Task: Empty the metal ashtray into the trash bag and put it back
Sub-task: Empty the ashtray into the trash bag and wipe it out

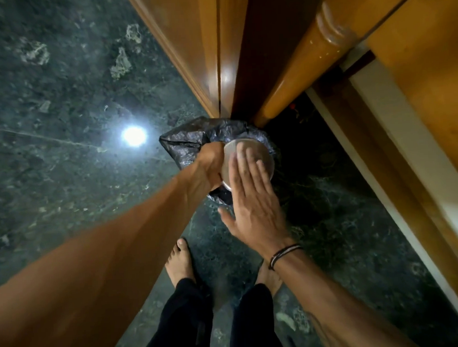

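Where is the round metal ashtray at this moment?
In the head view, the round metal ashtray is near centre, over the dark plastic trash bag, gripped by the left hand with the right hand flat on it.

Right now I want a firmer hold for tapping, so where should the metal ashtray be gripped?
Grip the metal ashtray by its round rim from the left, as the left hand does. It is upended over the trash bag, leaving the flat base for the right hand.

We grip the metal ashtray (251,156) by its rim with our left hand (211,162), upside down over the dark trash bag (183,141) on the green marble floor (46,103). Our right hand (253,198) lies flat, fingers spread, against its base, beside a wooden furniture leg (297,77).
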